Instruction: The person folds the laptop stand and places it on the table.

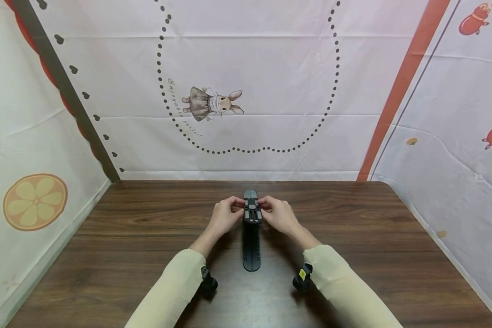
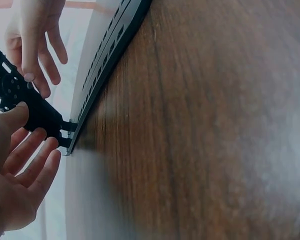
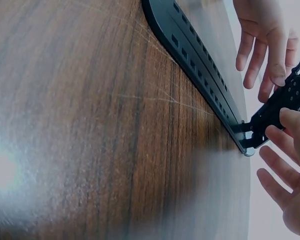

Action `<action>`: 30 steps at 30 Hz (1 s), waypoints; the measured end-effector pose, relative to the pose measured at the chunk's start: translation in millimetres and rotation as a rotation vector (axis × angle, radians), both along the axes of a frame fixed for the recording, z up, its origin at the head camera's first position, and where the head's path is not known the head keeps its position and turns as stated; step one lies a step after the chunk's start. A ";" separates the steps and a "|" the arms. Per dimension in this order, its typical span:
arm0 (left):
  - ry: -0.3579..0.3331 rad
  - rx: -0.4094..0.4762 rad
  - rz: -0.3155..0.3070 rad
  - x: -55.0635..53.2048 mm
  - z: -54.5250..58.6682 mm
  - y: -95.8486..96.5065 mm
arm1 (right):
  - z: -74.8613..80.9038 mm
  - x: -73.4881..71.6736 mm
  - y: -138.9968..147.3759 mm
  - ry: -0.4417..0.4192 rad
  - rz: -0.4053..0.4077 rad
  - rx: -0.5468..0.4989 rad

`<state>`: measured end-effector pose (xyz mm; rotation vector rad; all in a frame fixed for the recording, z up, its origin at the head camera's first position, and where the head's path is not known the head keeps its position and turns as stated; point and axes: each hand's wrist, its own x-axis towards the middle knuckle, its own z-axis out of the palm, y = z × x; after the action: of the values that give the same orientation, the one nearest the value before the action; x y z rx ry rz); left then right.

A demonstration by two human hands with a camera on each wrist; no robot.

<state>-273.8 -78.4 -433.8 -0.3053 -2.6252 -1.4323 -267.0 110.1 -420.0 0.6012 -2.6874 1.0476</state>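
Observation:
A black folding laptop stand point(image 1: 252, 248) lies lengthwise on the table, its long base flat and lined with slots. From the base's far end a hinged upper section point(image 2: 40, 114) slants upward in both wrist views. My left hand point(image 1: 223, 215) pinches the left edge of that section between thumb and fingers. On the opposite edge, my right hand point(image 1: 278, 214) pinches it the same way. In the right wrist view, the lower fingers of the right hand point(image 3: 290, 165) spread apart below the section. Small grey pads show on its top in the head view.
The dark wood-grain table point(image 1: 147, 228) ends at a white printed cloth point(image 1: 270, 91) at the back, with more cloth along both sides. Black wrist cameras point(image 1: 208, 283) sit by the pale yellow sleeves point(image 1: 170, 287), low over the table.

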 end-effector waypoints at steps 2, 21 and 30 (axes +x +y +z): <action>-0.006 -0.010 -0.009 0.5 0.4 -1.2 | 0.5 0.8 0.7 -0.003 0.004 0.017; -0.026 -0.130 -0.075 4.3 0.1 -7.9 | -4.8 3.3 4.5 0.005 0.062 0.121; -0.024 -0.203 -0.095 5.7 0.0 -8.1 | -9.3 3.2 5.3 -0.003 0.075 0.133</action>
<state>-268.0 -86.6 -433.8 -0.4434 -2.8152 -1.2028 -263.8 115.4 -429.3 0.7296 -2.7728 0.8923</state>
